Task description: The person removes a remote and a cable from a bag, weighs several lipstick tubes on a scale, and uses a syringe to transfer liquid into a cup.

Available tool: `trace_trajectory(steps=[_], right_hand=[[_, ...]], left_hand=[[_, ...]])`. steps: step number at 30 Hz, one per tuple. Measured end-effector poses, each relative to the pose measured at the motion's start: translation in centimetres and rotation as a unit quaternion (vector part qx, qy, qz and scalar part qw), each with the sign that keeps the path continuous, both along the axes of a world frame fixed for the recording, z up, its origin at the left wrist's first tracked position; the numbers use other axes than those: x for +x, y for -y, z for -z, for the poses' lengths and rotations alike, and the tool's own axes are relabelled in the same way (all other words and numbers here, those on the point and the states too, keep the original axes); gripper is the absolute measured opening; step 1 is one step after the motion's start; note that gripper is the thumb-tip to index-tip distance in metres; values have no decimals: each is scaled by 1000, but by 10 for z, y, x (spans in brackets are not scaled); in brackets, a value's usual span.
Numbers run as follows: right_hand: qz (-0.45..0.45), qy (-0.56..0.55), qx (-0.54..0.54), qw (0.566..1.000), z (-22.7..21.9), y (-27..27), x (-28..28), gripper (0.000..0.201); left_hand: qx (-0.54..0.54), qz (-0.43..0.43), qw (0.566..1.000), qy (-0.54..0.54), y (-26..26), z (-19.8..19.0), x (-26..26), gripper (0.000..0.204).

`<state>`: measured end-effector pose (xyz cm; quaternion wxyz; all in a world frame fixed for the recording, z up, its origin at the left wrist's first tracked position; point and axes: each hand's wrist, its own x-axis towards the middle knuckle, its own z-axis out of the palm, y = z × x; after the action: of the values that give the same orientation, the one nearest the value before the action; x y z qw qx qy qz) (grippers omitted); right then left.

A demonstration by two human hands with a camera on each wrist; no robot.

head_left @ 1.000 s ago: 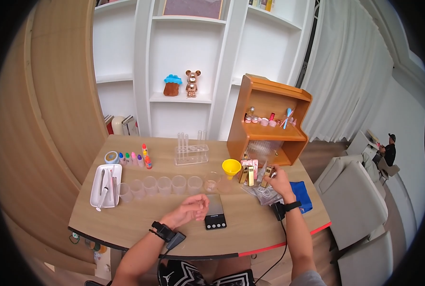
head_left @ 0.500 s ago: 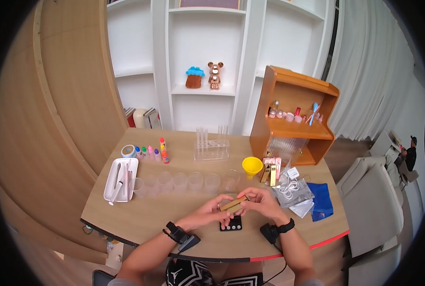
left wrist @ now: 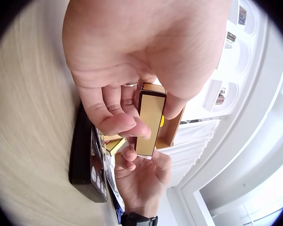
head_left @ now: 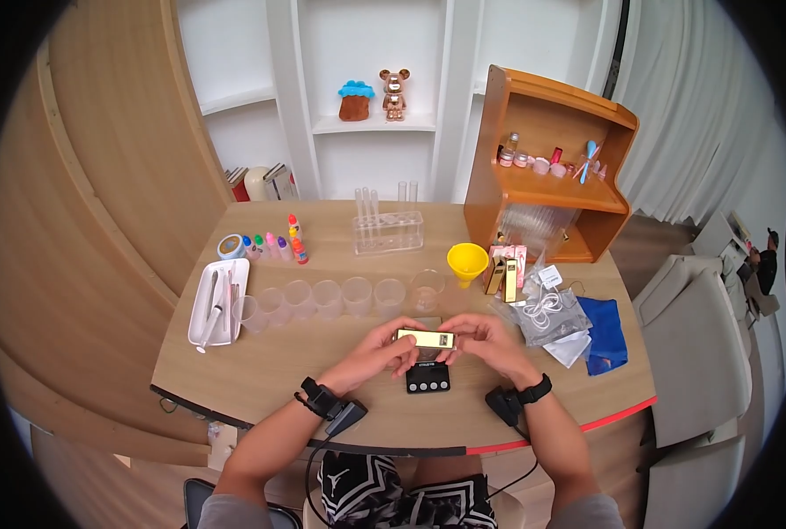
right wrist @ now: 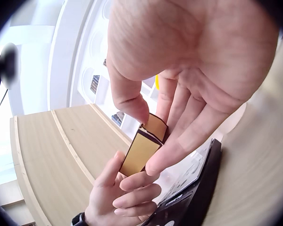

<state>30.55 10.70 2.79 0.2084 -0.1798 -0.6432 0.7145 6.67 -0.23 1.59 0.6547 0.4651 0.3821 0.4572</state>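
A small gold box with dark edges [head_left: 426, 339] is held level between both hands, above the black scale [head_left: 428, 377]. The left hand [head_left: 377, 351] grips its left end between thumb and fingers. At its right end, the right hand [head_left: 490, 346] pinches it. In the left wrist view the box [left wrist: 150, 122] shows a plain gold face, with the left hand [left wrist: 141, 61] around one end. In the right wrist view, the thumb and fingers of the right hand [right wrist: 193, 61] are at the end flap of the box [right wrist: 140, 153].
Clear cups [head_left: 357, 297] stand in a row behind the hands, with a yellow funnel [head_left: 467, 261] and other gold boxes [head_left: 510, 280] to the right. A white tray [head_left: 218, 302] lies left. Behind are a test tube rack [head_left: 388, 233] and a wooden shelf [head_left: 552, 189].
The right hand has brought a gold box from the right side to the left hand over the scale. Since then the box has been turned level, and the head view has shifted.
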Motion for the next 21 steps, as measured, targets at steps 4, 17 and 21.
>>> trace_trajectory(steps=[4,17,21], right_hand=[[19,-7,0,1000,-4,4,-3,37],[40,28,55,997,1,-1,3,35],[61,70,143,985,-14,16,-6,35]], left_hand=[[0,0,1000,-4,1,-4,1,30],[-42,-45,989,134,-2,8,-7,35],[-29,-37,991,124,-1,8,-7,40]])
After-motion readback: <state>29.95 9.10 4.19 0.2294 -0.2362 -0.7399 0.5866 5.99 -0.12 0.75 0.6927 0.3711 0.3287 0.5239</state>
